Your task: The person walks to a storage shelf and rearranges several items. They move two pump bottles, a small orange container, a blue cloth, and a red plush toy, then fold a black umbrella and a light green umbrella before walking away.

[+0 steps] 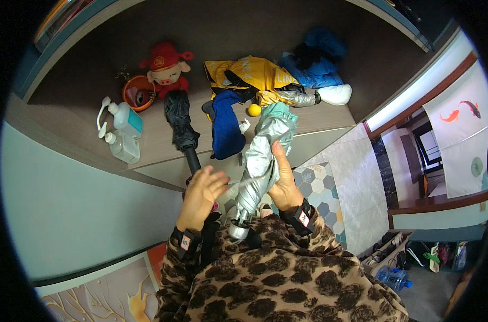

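Observation:
A folded umbrella (255, 175) with a silver coating and a mint-green end slants in front of my body. Its metallic handle (238, 230) points down towards my torso. My right hand (285, 179) grips the wrapped canopy from the right, thumb along its upper side and the other fingers hidden behind. To the left of the umbrella, my left hand (201, 197) is raised and slightly blurred, holding nothing, its fingers apart. Just beyond it, a black folded umbrella (182, 120) lies on the cabinet shelf (320, 116), its handle (192, 159) jutting over the front edge.
On the shelf are pump bottles (124, 147), an orange pot (138, 93), a red-hatted pig plush (167, 70), a blue cloth item (228, 126), a yellow ball (254, 110), a yellow bag (252, 74) and a blue bundle (320, 60). A patterned mat (318, 189) lies below.

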Tool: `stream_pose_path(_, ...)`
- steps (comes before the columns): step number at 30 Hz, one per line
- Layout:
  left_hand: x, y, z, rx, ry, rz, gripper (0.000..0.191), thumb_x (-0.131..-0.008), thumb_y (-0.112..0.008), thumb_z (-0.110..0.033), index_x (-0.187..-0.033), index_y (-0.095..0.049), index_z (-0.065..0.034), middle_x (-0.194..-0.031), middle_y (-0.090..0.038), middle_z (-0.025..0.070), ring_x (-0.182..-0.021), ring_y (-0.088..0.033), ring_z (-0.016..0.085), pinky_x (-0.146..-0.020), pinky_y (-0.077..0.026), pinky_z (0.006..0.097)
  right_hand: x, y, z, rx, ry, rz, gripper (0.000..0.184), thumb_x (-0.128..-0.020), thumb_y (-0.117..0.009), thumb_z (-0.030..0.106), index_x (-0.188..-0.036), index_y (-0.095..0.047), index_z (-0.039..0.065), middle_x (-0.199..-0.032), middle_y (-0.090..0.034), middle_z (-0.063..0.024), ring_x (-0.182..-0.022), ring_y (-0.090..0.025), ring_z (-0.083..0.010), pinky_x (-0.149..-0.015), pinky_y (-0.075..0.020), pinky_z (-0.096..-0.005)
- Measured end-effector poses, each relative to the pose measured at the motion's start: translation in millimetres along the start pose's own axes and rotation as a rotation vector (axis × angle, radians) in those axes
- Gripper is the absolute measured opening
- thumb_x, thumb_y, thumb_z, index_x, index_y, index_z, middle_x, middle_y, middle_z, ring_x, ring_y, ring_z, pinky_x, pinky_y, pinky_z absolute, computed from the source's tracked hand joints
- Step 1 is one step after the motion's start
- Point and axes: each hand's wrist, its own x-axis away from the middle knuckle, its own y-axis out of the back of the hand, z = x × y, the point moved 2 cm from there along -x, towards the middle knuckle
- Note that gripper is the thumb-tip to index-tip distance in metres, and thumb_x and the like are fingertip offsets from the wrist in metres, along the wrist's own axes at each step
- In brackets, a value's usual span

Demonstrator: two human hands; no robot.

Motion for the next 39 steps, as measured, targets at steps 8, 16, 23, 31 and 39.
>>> stream_pose_path(8, 15, -35, 14, -0.119, 0.224, 0.36, 0.033, -0.105, -0.042, -0.024, -0.131, -0.043, -0.0042, -0.109, -0.058, 0.007, -0.086, -0.063, 0.013, -0.07, -0.056, 0.0293, 0, 7, -17, 0.27, -0.038, 0.04, 0.067, -0.082, -0.073, 0.05, -0.122, -0.054, -0.001, -0.105, -0.062, -0.0098, -0.092, -0.063, -0.02, -0.08, -0.0551, -0.033)
stream_pose_path(16, 4, -41, 26, -1.185, -0.464, 0.021, 0.052, -0.089, -0.061, -0.017, -0.131, -0.036, -0.0006, -0.112, -0.058, 0.0238, -0.091, -0.063, 0.045, -0.078, -0.051, 0.0481, 10, -22, -11, 0.551, 0.22, 0.024, 0.045, -0.084, -0.078, 0.018, -0.12, -0.055, 0.003, -0.106, -0.063, -0.004, -0.095, -0.06, -0.0135, -0.085, -0.0503, -0.0289)
stream_pose_path(23, 0, -55, 19, -1.655, -0.552, -0.069, 0.067, -0.08, -0.07, -0.011, -0.134, -0.031, 0.0001, -0.114, -0.056, 0.0311, -0.09, -0.064, 0.046, -0.072, -0.053, 0.0499, -6, -23, -15, 0.532, 0.292, -0.128, 0.025, -0.083, -0.075, 0.008, -0.103, -0.06, 0.005, -0.093, -0.062, -0.0027, -0.082, -0.06, -0.0118, -0.073, -0.0503, -0.0285)
stream_pose_path(31, 16, -47, -7, -0.26, 0.233, 0.555, 0.034, -0.102, -0.05, -0.025, -0.124, -0.043, 0.0001, -0.108, -0.06, 0.0151, -0.095, -0.064, 0.021, -0.077, -0.055, 0.0322, -8, -13, -5, 0.081, -0.034, 0.261, 0.053, -0.084, -0.072, 0.012, -0.128, -0.043, 0.009, -0.089, -0.051, -0.0033, -0.081, -0.055, -0.0151, -0.084, -0.0493, -0.034)
stream_pose_path(39, 0, -35, 21, -0.791, 0.025, 0.26, 0.042, -0.094, -0.06, -0.031, -0.115, -0.047, 0.0028, -0.07, -0.055, 0.0036, -0.049, -0.053, 0.011, -0.046, -0.045, 0.0265, -13, -1, -16, 0.199, 0.003, 0.091, 0.037, -0.087, -0.071, 0.012, -0.117, -0.05, 0.005, -0.091, -0.059, -0.006, -0.084, -0.061, -0.0162, -0.078, -0.0536, -0.0319)
